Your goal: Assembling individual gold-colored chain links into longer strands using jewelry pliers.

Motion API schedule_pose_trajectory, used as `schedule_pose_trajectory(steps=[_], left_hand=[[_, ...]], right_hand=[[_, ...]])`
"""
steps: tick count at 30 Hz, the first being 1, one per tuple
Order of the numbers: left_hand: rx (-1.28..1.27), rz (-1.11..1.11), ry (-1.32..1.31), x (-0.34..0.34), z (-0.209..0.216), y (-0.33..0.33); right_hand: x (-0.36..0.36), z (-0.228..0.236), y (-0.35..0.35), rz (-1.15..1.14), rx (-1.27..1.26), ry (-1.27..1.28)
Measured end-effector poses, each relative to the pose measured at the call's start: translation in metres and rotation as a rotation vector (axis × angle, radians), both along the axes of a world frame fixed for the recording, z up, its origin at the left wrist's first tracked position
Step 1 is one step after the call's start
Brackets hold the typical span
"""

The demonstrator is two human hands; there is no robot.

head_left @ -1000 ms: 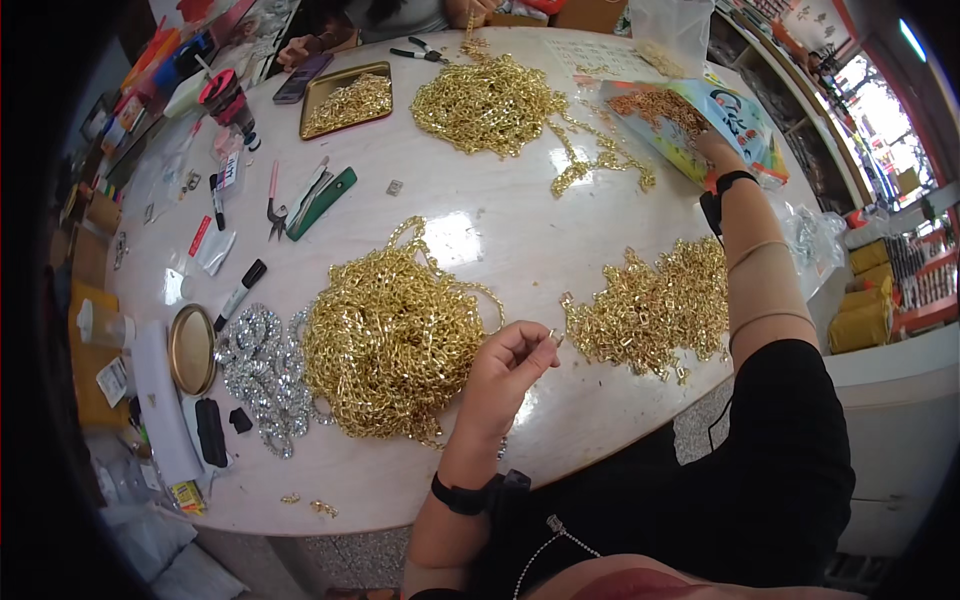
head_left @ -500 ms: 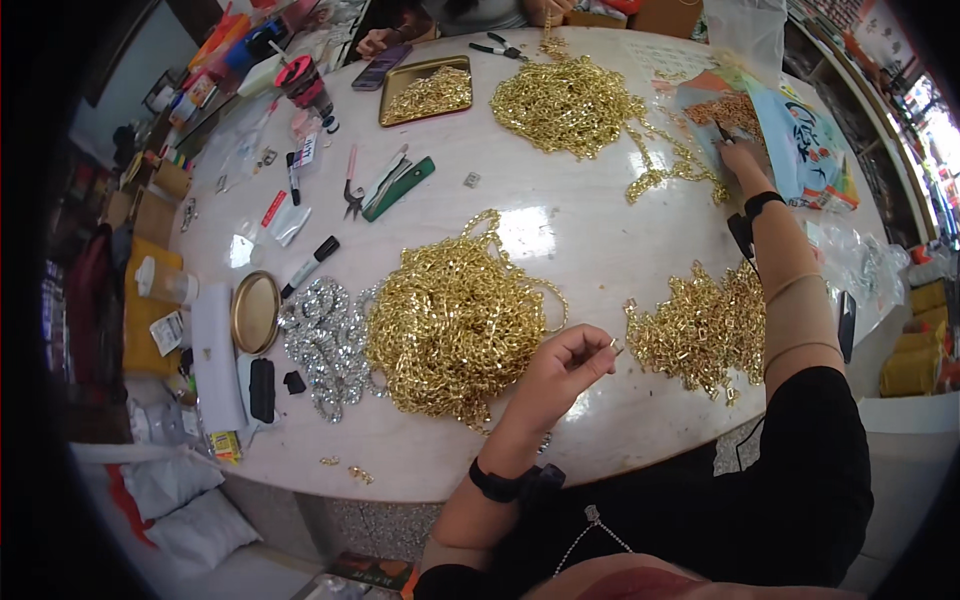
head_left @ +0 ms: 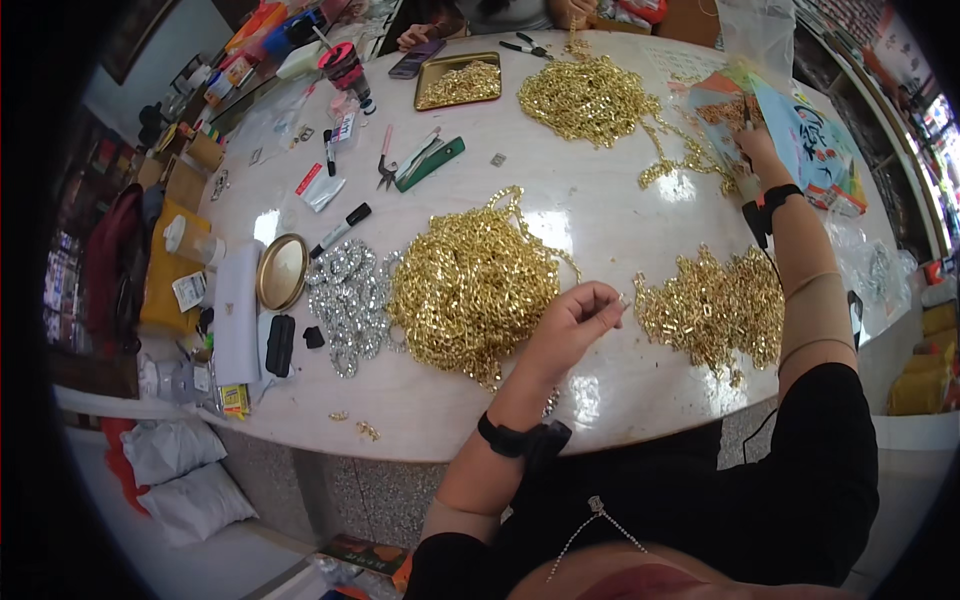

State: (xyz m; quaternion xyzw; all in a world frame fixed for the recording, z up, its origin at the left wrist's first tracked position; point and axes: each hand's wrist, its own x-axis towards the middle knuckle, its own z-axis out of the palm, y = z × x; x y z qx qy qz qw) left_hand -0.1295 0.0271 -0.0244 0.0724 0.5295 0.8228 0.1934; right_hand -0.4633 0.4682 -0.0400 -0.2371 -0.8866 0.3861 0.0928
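My left hand (head_left: 578,328) is closed in a pinch, a tiny gold-coloured link (head_left: 623,299) between thumb and forefinger. It hovers between a big heap of gold chain (head_left: 475,285) and a pile of loose gold links (head_left: 712,308). At the far right my right hand (head_left: 762,150) is closed on a dark, slim-tipped tool (head_left: 747,112), which looks like pliers; its fingers are partly hidden. The tool's tip is among small copper-coloured rings (head_left: 722,110) lying on an opened plastic bag (head_left: 812,145).
Silver chain (head_left: 350,305) lies left of the big heap, beside a round gold lid (head_left: 284,272). Farther back are a second gold chain heap (head_left: 585,100), a tray of gold pieces (head_left: 460,82), a green-handled tool (head_left: 430,165) and a cup (head_left: 343,68). Another person's hand (head_left: 417,37) rests at the far edge.
The view has shifted a little. My right hand has moved the tool farther into the copper-coloured rings. My left hand keeps its pinch near the same place.
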Motion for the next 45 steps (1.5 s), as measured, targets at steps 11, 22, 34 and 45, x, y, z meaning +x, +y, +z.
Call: schedule_pose_trajectory(steps=[11, 22, 34, 45], left_hand=[[0.085, 0.238, 0.007, 0.0, -0.003, -0.001], [0.278, 0.429, 0.143, -0.003, -0.002, -0.006], [-0.006, 0.291, 0.241, 0.0, -0.003, -0.001], [-0.135, 0.283, 0.219, 0.002, -0.005, 0.0]], right_hand=[[0.252, 0.077, -0.183, 0.605, -0.502, -0.165], [0.406, 0.021, -0.249, 0.901, -0.155, -0.107], [0.422, 0.027, -0.206, 0.853, 0.009, -0.141], [0.414, 0.015, -0.214, 0.827, -0.046, -0.092]])
